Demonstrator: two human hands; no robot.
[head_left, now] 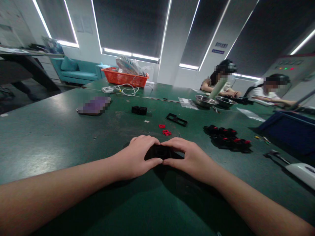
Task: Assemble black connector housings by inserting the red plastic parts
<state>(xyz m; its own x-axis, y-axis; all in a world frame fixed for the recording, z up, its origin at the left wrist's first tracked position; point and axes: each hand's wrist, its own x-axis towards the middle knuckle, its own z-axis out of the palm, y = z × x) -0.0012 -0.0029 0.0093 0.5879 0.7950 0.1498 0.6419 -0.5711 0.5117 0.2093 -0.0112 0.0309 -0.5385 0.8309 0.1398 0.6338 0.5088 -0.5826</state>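
Between both hands sits a small black plastic part (159, 152), low over the green table (118, 200). My left hand (140, 155) grips its left side, thumb in front and fingers behind. On the right side my right hand (189, 157) holds it the same way, with the fingertips of both hands meeting. Much of the part is dark and covered by the fingers. Just beyond lie several small red plastic pieces (166, 132). Further off are a flat black frame (177, 119) and a black block-shaped part (139, 110).
Several black parts with red bits (225, 137) lie to the right, near a white-handled tool (301, 172) and a dark blue bin (292, 129). A purple phone-like object (94, 105) lies left. Behind stand an orange basket (125, 78) and metal bowls (206, 101). Two people sit at the far right.
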